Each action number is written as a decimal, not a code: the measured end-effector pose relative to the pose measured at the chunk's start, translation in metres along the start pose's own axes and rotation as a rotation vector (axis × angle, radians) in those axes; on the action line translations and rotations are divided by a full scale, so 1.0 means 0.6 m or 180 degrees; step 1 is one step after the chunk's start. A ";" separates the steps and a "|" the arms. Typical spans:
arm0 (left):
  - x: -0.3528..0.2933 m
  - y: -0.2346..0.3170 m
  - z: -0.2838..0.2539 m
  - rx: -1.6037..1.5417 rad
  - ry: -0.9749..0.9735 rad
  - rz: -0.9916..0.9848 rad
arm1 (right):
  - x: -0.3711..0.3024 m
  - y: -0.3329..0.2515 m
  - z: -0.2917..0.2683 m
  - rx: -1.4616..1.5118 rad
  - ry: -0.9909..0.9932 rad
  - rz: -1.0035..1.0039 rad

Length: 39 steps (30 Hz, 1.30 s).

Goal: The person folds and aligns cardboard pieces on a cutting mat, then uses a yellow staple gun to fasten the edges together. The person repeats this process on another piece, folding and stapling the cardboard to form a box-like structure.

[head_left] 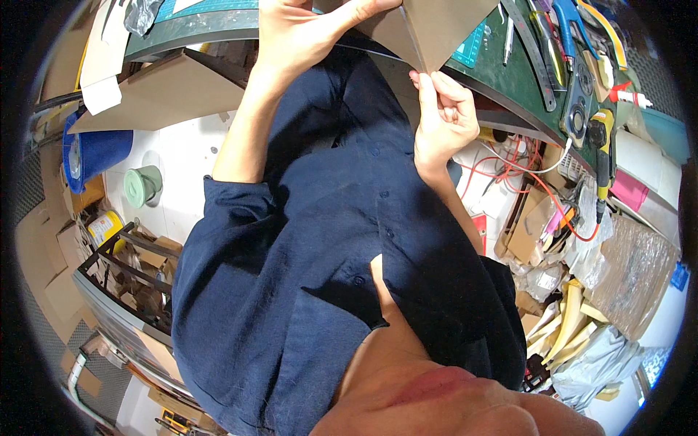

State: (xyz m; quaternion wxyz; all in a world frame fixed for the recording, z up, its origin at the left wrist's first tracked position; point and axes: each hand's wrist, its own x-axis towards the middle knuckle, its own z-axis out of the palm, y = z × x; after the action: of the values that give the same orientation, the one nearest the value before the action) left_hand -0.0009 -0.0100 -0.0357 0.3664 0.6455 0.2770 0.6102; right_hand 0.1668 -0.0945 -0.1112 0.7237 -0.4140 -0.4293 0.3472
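Both hands hold a piece of brown cardboard (pixel 436 29) over the near edge of a green cutting mat (pixel 509 80) that covers the tabletop. The left hand (pixel 302 33) grips the cardboard's left side, its fingers stretched along the sheet and the thumb pressed against it. The right hand (pixel 443 120) pinches the lower pointed corner of the cardboard between thumb and curled fingers, just below the mat's edge. The cardboard tilts, its upper part lying over the mat and its corner hanging past the tabletop's edge toward the person's dark blue shirt (pixel 327 276).

On the mat toward the right edge lie a metal ruler (pixel 531 54), blue-handled pliers (pixel 567 18) and a yellow and black tool (pixel 600 145). Below the tabletop on the right, red wires (pixel 509 163) trail over cardboard scraps. On the left, a folded cardboard box (pixel 153 91) sits near a blue bin (pixel 98 152) and a pale green cup (pixel 142 185) on the white floor.
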 end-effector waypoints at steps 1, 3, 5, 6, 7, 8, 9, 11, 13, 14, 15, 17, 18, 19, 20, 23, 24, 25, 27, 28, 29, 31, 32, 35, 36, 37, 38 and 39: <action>0.001 0.001 -0.002 0.0063 -0.0013 0.0077 | 0.000 -0.001 0.000 0.0015 0.0002 0.0017; 0.004 -0.002 -0.003 0.0157 -0.0048 0.0235 | 0.000 -0.001 -0.001 -0.0041 0.0012 0.0056; 0.011 0.003 -0.004 0.0381 -0.0116 0.0542 | 0.000 -0.001 -0.001 -0.0043 0.0029 0.0077; 0.014 0.004 -0.004 0.0494 -0.0152 0.0696 | 0.000 -0.001 -0.001 -0.0017 0.0041 0.0077; 0.014 0.002 -0.004 0.0519 -0.0155 0.0731 | 0.000 -0.001 -0.001 0.0010 0.0052 0.0078; 0.014 -0.002 -0.005 0.0553 -0.0149 0.0763 | 0.000 -0.001 -0.001 -0.0016 0.0035 0.0052; 0.012 -0.004 -0.006 0.0587 -0.0144 0.0795 | 0.000 0.000 -0.001 -0.0040 0.0017 0.0026; 0.011 -0.007 -0.003 0.0474 -0.0102 0.0739 | 0.001 0.001 -0.002 -0.0079 -0.0010 -0.0012; 0.010 -0.009 -0.004 0.0387 -0.0093 0.0698 | 0.001 0.003 -0.003 -0.0106 -0.0030 -0.0037; 0.010 -0.008 -0.004 0.0408 -0.0100 0.0627 | 0.001 0.005 -0.003 -0.0087 -0.0025 -0.0062; 0.009 -0.005 -0.004 0.0428 -0.0106 0.0555 | 0.002 0.006 -0.004 -0.0069 -0.0020 -0.0088; 0.007 -0.003 -0.004 0.0435 -0.0101 0.0459 | 0.002 0.007 -0.004 -0.0070 -0.0026 -0.0127; 0.006 -0.004 -0.004 0.0421 -0.0089 0.0434 | 0.002 0.007 -0.005 -0.0090 -0.0036 -0.0142; 0.005 -0.004 -0.003 0.0405 -0.0079 0.0410 | 0.002 0.008 -0.006 -0.0110 -0.0045 -0.0157; 0.004 -0.005 -0.003 0.0311 -0.0087 0.0325 | 0.002 0.008 -0.006 -0.0085 -0.0055 -0.0168; 0.002 -0.007 -0.003 0.0069 -0.0083 0.0135 | 0.003 0.012 -0.006 -0.0061 -0.0084 -0.0212; 0.001 -0.007 -0.002 0.0019 -0.0059 0.0114 | 0.004 0.012 -0.007 -0.0085 -0.0098 -0.0231; 0.001 -0.008 -0.001 -0.0032 -0.0036 0.0093 | 0.005 0.012 -0.007 -0.0109 -0.0111 -0.0250; 0.000 -0.007 0.000 -0.0045 -0.0036 0.0127 | 0.005 0.012 -0.008 -0.0178 -0.0117 -0.0264; 0.000 -0.007 0.000 -0.0052 -0.0036 0.0143 | 0.005 0.013 -0.009 -0.0213 -0.0119 -0.0272; 0.001 -0.007 0.000 0.0013 -0.0054 0.0190 | 0.005 0.014 -0.010 -0.0239 -0.0145 -0.0311; 0.003 -0.005 -0.001 0.0144 -0.0089 0.0282 | 0.008 0.016 -0.014 -0.0293 -0.0196 -0.0389; 0.002 -0.006 -0.001 0.0061 -0.0079 0.0184 | 0.008 0.016 -0.016 -0.0307 -0.0230 -0.0410; -0.002 -0.006 0.000 -0.0122 -0.0047 -0.0004 | 0.011 0.012 -0.019 -0.0365 -0.0335 -0.0457; -0.002 -0.005 0.000 -0.0139 -0.0034 0.0004 | 0.011 0.012 -0.021 -0.0394 -0.0375 -0.0460; -0.001 -0.004 0.000 -0.0156 -0.0022 0.0013 | 0.012 0.011 -0.022 -0.0423 -0.0415 -0.0464; -0.001 -0.004 0.001 -0.0148 -0.0024 0.0016 | 0.012 0.011 -0.023 -0.0374 -0.0410 -0.0437; 0.000 -0.004 0.001 -0.0141 -0.0027 0.0020 | 0.013 0.011 -0.022 -0.0325 -0.0404 -0.0409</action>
State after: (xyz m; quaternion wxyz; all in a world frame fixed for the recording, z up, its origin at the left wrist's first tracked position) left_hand -0.0001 -0.0090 -0.0376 0.3799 0.6407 0.2599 0.6145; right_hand 0.1812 -0.0889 -0.1184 0.6939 -0.3991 -0.5171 0.3032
